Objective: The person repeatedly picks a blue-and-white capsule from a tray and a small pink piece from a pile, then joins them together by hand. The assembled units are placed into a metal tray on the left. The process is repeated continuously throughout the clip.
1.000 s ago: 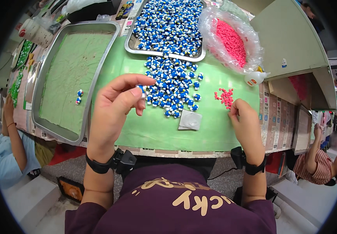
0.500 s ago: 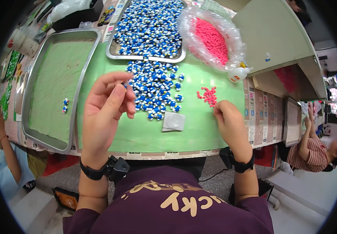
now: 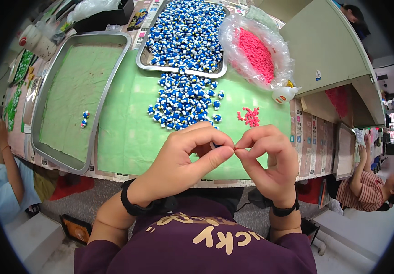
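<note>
The pink bit (image 3: 235,148) could easily be dropped or turned crooked, since it is being pinched by only the very fingertips of the right hand (image 3: 273,160). The small blue piece (image 3: 213,146) might be twisted out of line if it is being squeezed unevenly by the left hand (image 3: 183,153), and such a tilt could be missed, as most of the piece is being covered by the fingers. Loose pieces at the near edge of the blue-and-white pile (image 3: 183,102) could also be nudged, because the left hand is being held right in front of it.

The small blue piece is being gripped between the left thumb and forefinger, with just a dark sliver being shown. The pink bit is being held to its right, where the tips of both hands are being brought close; whether the two parts are being touched together cannot be told. On the right hand, thumb and forefinger are being pressed closed. Beyond them, a small pink heap (image 3: 250,117) is being supported by the green mat (image 3: 126,141).
</note>
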### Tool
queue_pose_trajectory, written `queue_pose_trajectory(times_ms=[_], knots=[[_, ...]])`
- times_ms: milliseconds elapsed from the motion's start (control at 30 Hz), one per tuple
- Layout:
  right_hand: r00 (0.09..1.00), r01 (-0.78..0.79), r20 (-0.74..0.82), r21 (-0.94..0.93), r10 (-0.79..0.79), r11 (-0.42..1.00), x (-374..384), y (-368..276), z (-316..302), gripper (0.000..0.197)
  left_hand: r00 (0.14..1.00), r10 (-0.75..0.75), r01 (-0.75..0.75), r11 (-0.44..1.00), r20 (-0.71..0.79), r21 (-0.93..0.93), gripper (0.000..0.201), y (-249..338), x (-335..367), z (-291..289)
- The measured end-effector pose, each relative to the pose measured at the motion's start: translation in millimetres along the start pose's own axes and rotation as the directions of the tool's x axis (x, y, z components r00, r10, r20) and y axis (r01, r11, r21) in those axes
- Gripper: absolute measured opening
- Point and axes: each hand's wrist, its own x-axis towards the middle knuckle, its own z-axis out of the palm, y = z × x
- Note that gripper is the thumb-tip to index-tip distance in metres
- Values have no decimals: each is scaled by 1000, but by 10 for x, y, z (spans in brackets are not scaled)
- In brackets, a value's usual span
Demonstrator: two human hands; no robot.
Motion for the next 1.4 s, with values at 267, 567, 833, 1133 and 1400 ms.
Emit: queue_pose_trajectory(times_ms=[267,567,833,1133,1400], knots=[[999,1,-31,131,3,991,0,29,77,27,990,-128,142,917,61,-372,14,-20,-2,15],[985,175,22,-186,-174,967,95,66,53,29,994,-106,105,940,16,-324,15,-52,40,5],[967,251,-3,-154,-254,956,96,72,88,29,987,-120,148,940,109,-307,14,-20,25,-91],[983,184,-4,-57,-185,981,112,50,129,32,999,-24,29,959,22,-281,14,-106,-7,-45],[980,177,-74,-75,-183,981,104,29,182,30,991,86,-106,971,-102,-213,13,-153,6,44]])
